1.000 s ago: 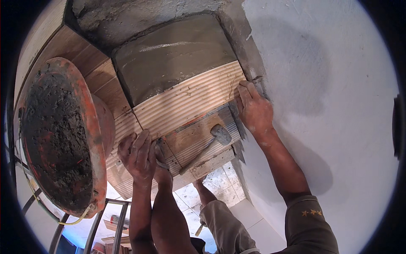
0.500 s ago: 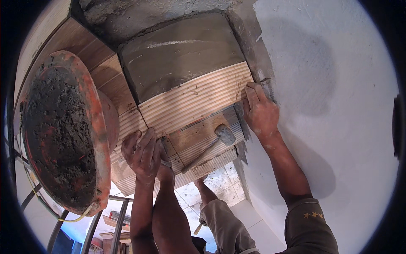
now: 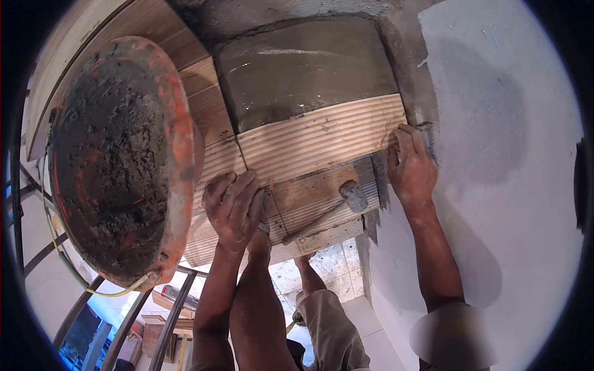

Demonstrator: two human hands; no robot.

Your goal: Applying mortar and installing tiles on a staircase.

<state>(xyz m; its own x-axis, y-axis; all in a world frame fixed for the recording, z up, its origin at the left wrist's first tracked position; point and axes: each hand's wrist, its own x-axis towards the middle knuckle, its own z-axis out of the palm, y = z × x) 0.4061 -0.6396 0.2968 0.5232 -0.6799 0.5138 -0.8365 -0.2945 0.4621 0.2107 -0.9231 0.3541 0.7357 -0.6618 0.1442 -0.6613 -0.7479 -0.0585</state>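
A long ribbed beige tile (image 3: 322, 139) lies across the step, along the near edge of a smooth wet mortar bed (image 3: 303, 71). My right hand (image 3: 413, 167) grips the tile's right front corner by the wall, fingers bent over the edge. At the left front corner, beside the joint with the neighbouring ribbed tile (image 3: 221, 157), my left hand (image 3: 232, 207) holds the front edge with curled fingers. Its thumb and the underside of that edge are hidden. On the step below, a mallet (image 3: 354, 196) with a grey head rests with its handle pointing toward me.
At the left, a worn orange basin (image 3: 179, 185) of dark wet mortar (image 3: 111, 167) stands close to my left arm. Metal railing bars (image 3: 170, 321) run below it. A pale wall (image 3: 482, 148) borders the right side. My legs and feet are on the lower steps.
The whole view has shifted, so the basin, tile and mortar bed sit further right. Both hands keep their places at the tile's front corners. The mallet has not moved on its step.
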